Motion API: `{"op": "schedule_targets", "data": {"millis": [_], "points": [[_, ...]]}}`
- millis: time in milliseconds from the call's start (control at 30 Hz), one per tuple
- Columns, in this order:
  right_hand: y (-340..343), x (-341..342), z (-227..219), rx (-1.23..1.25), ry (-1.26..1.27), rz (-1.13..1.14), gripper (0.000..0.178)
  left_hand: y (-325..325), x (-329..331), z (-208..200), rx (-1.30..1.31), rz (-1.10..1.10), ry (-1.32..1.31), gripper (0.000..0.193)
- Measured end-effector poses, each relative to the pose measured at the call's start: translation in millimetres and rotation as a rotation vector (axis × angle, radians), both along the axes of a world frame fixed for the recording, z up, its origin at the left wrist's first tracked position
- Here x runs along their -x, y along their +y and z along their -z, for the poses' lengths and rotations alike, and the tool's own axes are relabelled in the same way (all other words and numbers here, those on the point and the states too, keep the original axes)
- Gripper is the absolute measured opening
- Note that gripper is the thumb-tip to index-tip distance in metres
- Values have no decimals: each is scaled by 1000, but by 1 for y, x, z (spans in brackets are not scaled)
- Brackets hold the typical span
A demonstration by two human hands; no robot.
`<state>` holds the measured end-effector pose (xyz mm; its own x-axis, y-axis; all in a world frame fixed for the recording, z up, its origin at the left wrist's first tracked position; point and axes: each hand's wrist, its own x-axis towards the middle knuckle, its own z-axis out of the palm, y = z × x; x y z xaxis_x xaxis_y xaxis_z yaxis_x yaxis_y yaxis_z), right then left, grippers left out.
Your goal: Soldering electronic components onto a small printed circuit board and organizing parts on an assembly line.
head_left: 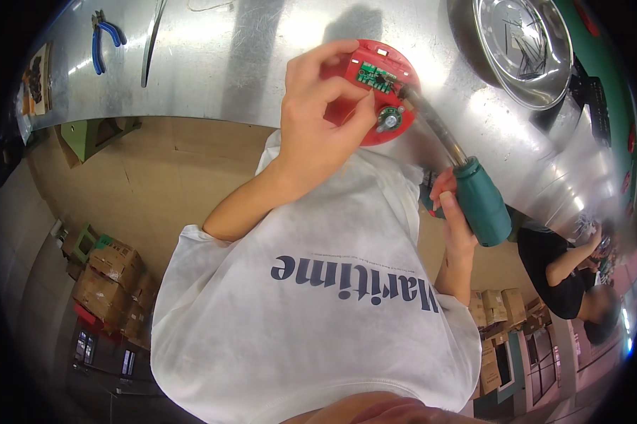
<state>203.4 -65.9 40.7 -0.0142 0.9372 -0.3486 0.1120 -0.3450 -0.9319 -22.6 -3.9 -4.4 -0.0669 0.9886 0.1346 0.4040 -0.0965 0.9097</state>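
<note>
A red round plastic housing [407,66] is held over the near edge of the metal table by my left hand [325,116]. One finger lies along the housing's upper left rim, and fingertips press close to the green circuit board [372,76] inside it. Below the board sits a small round metal part [390,119]. My right hand [456,222] grips a soldering iron [482,201] with a thick teal handle. Its long metal barrel slants up left, and the tip meets or hovers at the board's right end; exact contact cannot be made out.
Blue-handled cutters [105,42] and long metal tweezers [151,46] lie on the metal table [212,71] at left. A steel bowl [555,85] with thin dark pieces stands at back right. Another person [562,272] works at far right. Cardboard boxes [106,286] are stacked at lower left.
</note>
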Motion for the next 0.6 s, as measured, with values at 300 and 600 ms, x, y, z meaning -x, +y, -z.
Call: {"op": "schedule_targets", "data": {"millis": [300, 600], "points": [[-6, -9, 10, 76, -35, -3, 22, 1, 0, -1, 30, 2, 2, 4], [-3, -10, 12, 4, -155, -26, 20, 2, 0, -2, 45, 2, -2, 4]]}}
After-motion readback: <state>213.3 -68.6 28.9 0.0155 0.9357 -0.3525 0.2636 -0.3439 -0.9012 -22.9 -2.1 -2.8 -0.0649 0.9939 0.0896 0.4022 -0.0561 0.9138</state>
